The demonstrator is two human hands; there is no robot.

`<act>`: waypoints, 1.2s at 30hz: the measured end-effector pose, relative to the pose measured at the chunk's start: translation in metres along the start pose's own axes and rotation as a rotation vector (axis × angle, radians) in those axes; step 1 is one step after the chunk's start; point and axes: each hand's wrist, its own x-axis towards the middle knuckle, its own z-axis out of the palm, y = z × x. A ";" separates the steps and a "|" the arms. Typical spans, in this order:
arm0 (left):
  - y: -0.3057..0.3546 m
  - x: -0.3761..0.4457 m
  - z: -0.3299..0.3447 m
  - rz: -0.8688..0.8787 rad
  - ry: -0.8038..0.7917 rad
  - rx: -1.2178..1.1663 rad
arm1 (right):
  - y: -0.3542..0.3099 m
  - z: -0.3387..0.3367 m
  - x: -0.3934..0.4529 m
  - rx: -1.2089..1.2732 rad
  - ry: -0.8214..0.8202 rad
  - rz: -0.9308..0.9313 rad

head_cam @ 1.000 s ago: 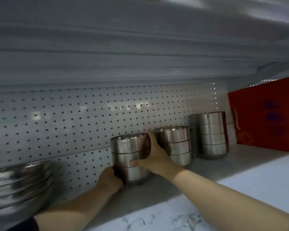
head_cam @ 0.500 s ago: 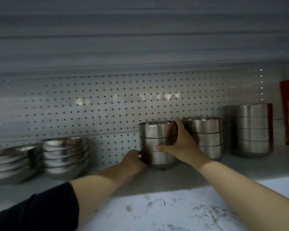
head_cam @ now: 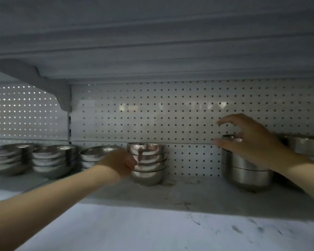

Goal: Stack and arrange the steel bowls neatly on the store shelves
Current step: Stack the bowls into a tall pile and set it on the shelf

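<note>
A stack of straight-sided steel bowls stands on the shelf at the right. My right hand hovers in front of its top, fingers spread and holding nothing. Left of centre is a stack of rounded steel bowls. My left hand is at that stack's left side, and blur hides whether its fingers grip the bowls. Another bowl stack sits partly hidden behind that hand.
Two wider bowl stacks stand at the far left, and one more straight-sided stack at the right edge. A perforated back panel closes the shelf, an upper shelf hangs low overhead, and a bracket juts out at upper left.
Both hands have let go of the straight-sided stack. My left hand moved left to the rounded bowl stack, my right hand lifted and spread its fingers, and the view swung left.
</note>
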 end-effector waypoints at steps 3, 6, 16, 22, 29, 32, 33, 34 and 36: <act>-0.020 0.007 0.004 -0.050 -0.058 0.005 | -0.044 0.039 0.030 -0.011 -0.187 -0.076; -0.029 0.025 0.021 -0.038 -0.076 -0.163 | -0.079 0.089 0.054 -0.060 -0.320 -0.164; -0.055 0.040 0.085 -0.056 0.007 -0.460 | -0.092 0.149 0.064 -0.194 -0.378 -0.136; -0.056 0.042 0.089 -0.037 0.061 -0.512 | -0.094 0.152 0.061 -0.213 -0.300 -0.144; -0.057 0.042 0.083 -0.028 0.007 -0.515 | -0.088 0.158 0.059 -0.305 -0.257 -0.281; -0.057 0.040 0.081 -0.039 -0.007 -0.534 | -0.086 0.158 0.058 -0.222 -0.246 -0.257; -0.056 0.039 0.081 -0.039 -0.009 -0.544 | -0.085 0.158 0.057 -0.180 -0.239 -0.246; -0.056 0.039 0.080 -0.038 -0.007 -0.552 | -0.085 0.158 0.056 -0.146 -0.229 -0.239; -0.055 0.037 0.080 -0.035 -0.006 -0.566 | -0.085 0.161 0.054 -0.120 -0.207 -0.235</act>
